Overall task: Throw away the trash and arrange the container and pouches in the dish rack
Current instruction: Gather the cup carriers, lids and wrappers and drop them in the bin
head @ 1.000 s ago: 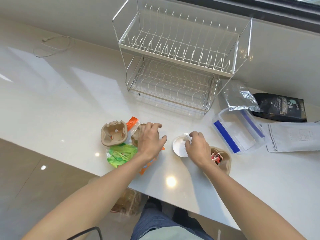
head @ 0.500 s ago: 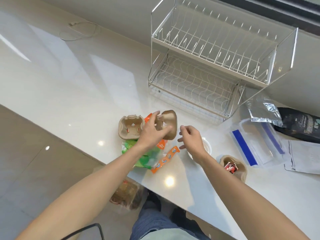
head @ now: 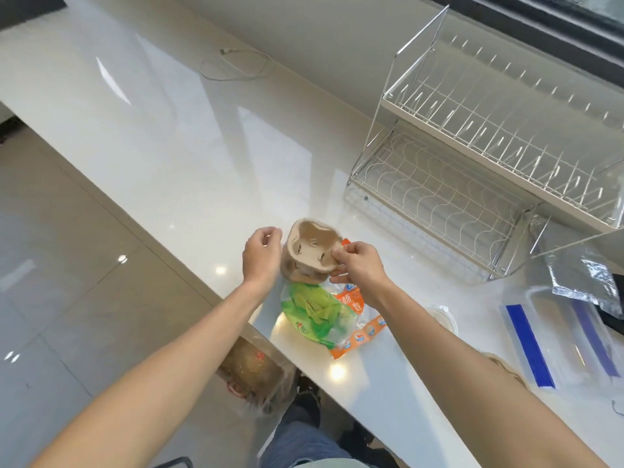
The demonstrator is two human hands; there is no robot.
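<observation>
Two brown cardboard cup holders [head: 309, 251] are stacked one in the other, just above the counter near its front edge. My left hand [head: 261, 256] curls against the stack's left side. My right hand [head: 359, 270] pinches its right rim. Under them lie a green plastic wrapper [head: 312, 315] and orange wrappers [head: 354, 300]. The two-tier wire dish rack [head: 472, 157] stands at the back right with nothing in it. A clear container with blue clips [head: 553, 346] and a silver pouch [head: 580, 275] lie on the right.
A white lid [head: 444, 319] sits beside my right forearm, and another cardboard holder [head: 503, 364] peeks out behind it. A black pouch [head: 613, 320] shows at the right edge. A bag of trash [head: 253, 366] hangs below the counter's front edge. A white cable [head: 233, 65] lies far back.
My left hand carried one cup holder left onto the other, so they now sit stacked. My right hand left the white lid and took the stack's rim. The view swung left.
</observation>
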